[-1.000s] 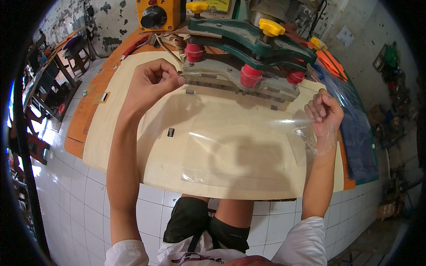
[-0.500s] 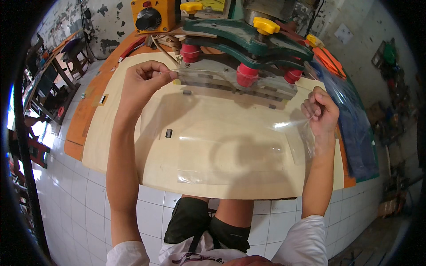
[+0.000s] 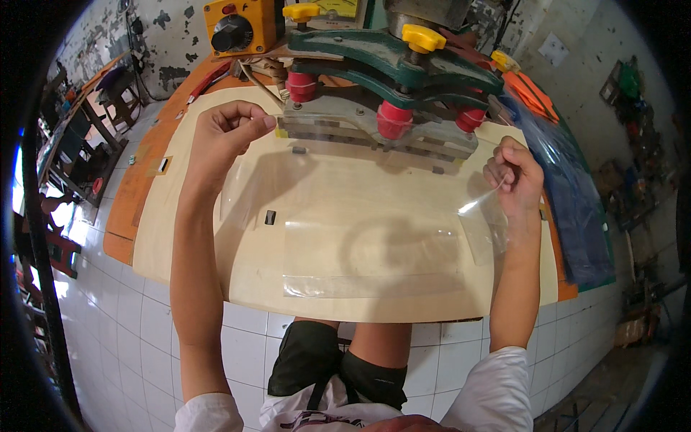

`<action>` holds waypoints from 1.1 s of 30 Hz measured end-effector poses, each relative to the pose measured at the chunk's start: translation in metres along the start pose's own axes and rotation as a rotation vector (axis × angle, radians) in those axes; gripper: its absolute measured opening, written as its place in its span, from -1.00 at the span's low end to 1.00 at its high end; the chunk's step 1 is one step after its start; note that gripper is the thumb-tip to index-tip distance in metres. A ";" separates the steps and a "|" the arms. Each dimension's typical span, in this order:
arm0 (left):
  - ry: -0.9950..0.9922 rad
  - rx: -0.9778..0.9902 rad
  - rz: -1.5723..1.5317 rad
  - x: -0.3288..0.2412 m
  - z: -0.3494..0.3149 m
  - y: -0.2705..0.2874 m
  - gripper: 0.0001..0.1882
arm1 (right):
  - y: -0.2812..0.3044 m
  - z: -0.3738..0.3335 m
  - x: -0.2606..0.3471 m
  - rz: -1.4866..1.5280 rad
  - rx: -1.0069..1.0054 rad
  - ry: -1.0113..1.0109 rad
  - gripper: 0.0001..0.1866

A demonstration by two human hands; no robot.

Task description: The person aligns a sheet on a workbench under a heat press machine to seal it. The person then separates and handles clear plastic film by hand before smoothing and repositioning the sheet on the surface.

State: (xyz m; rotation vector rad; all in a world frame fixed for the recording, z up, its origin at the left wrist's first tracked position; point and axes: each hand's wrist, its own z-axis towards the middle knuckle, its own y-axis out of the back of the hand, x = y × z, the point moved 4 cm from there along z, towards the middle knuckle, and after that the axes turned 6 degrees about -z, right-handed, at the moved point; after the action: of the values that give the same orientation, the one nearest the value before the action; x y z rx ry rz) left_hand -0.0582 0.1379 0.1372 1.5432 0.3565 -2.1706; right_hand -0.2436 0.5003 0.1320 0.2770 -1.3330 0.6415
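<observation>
A clear plastic sheet [image 3: 481, 225] stretches between my hands above a pale wooden board, creased and shining near its right side. My left hand [image 3: 229, 133] pinches its far left part between thumb and bent fingers. On the other side, my right hand [image 3: 515, 173] is closed on the sheet's right edge, fingers curled. Just beyond the sheet stands a press with a green frame [image 3: 353, 47], red spacers [image 3: 394, 120] and a long metal bar [image 3: 317, 119] low over the board. Clear plastic with a seam-like strip [image 3: 371, 285] shows near the board's front; whether it belongs to the held sheet, I cannot tell.
The pale board [image 3: 162, 237] covers most of an orange-brown table [image 3: 119, 245]. Small dark blocks [image 3: 270, 217] sit on it. Folded blue plastic [image 3: 576, 216] lies at the right. A yellow control box [image 3: 234, 30] stands at the back left, beside a red-handled tool [image 3: 209, 81].
My left hand has shifted slightly left, and my right hand slightly up and left. Both keep hold of the plastic sheet. The view has shifted a little too.
</observation>
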 end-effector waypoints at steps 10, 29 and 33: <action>0.040 0.015 0.012 0.003 0.001 -0.001 -0.89 | 0.000 0.002 -0.006 -0.081 -0.031 -0.072 -0.78; -0.062 -0.023 0.008 0.004 0.002 -0.001 -0.87 | -0.002 0.001 -0.003 -0.037 -0.073 -0.053 -0.78; -0.068 -0.046 0.003 0.005 0.002 0.000 -0.85 | -0.004 0.002 -0.004 -0.034 -0.073 -0.060 -0.78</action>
State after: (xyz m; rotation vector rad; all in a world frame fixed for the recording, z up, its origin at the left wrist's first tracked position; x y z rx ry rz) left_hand -0.0610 0.1359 0.1330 1.4411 0.3784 -2.1911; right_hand -0.2431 0.4955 0.1292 0.2603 -1.4029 0.5583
